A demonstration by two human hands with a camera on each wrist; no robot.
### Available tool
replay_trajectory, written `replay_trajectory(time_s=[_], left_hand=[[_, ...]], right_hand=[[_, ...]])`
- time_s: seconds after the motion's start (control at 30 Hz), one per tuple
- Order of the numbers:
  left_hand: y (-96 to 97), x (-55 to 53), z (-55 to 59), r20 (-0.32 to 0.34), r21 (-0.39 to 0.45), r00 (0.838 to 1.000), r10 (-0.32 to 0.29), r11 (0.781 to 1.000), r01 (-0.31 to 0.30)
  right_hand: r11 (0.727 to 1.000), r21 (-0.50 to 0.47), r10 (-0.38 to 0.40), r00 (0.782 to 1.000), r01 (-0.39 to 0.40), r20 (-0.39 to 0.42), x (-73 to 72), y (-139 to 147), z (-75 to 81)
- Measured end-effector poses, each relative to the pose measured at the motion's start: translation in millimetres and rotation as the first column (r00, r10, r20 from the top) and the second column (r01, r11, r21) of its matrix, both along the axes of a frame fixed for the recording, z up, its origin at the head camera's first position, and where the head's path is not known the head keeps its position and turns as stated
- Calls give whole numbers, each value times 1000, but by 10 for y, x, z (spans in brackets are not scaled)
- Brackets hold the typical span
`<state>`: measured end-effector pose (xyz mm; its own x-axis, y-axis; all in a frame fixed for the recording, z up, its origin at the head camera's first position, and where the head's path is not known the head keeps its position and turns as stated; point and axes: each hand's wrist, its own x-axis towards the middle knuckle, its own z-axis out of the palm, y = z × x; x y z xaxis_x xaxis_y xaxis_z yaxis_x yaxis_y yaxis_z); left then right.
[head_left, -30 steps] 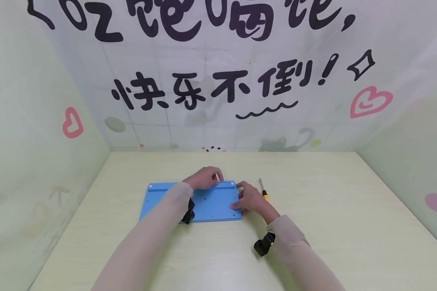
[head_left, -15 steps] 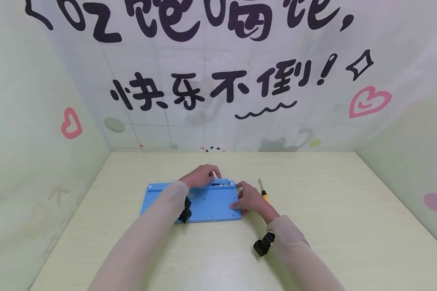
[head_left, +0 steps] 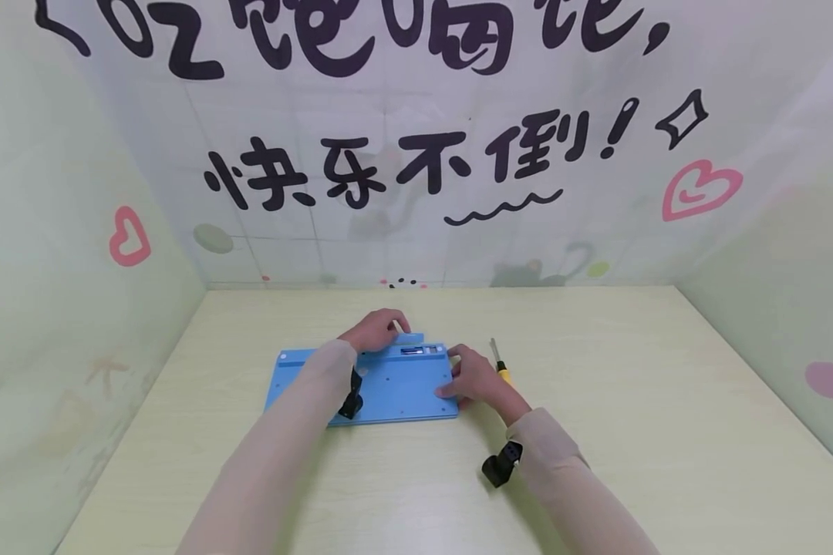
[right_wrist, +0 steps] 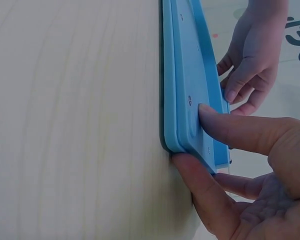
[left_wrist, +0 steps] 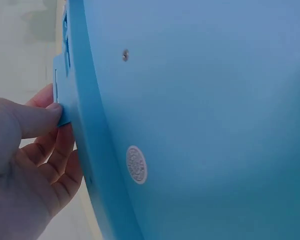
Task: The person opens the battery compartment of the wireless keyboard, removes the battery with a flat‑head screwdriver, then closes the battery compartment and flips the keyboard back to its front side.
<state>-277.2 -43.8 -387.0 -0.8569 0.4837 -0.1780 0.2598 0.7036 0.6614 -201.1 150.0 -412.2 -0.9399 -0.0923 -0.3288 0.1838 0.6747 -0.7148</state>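
Observation:
A blue keyboard lies face down on the table, small screws dotting its underside. My left hand pinches a small blue battery cover between thumb and fingers, just beyond the keyboard's far edge; this cover also shows in the left wrist view. To the right of it the battery compartment is uncovered, with what looks like a battery inside. My right hand grips the keyboard's right end. In the right wrist view, the thumb of that hand presses on the underside while fingers sit beneath the corner.
A screwdriver with a yellow and black handle lies just right of my right hand, partly hidden by it. The pale wooden table is bounded by a printed wall sheet at the back and sheets at both sides.
The battery cover has come off the compartment and moved away from it, to the left and back, in my left hand. My right hand has kept its grip on the keyboard.

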Motion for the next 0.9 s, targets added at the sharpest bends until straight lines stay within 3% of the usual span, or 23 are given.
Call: replay_trajectory(time_s=[0.2,0.57,0.9], left_hand=[[-18,-63,-61,-8,-20,999,47,999,-47],[50,-137,-218,-95,-18,987,131,991,-133],[94,-129,-272,-70,-4,975,209,978,-210]], right_hand=[[1000,12,-2,1000,2,-1,2,-3,5],[1000,29,-4,1000,4,-7,2,-1,6],[1000,26,-5,1000,5,-15,0,-2,-6]])
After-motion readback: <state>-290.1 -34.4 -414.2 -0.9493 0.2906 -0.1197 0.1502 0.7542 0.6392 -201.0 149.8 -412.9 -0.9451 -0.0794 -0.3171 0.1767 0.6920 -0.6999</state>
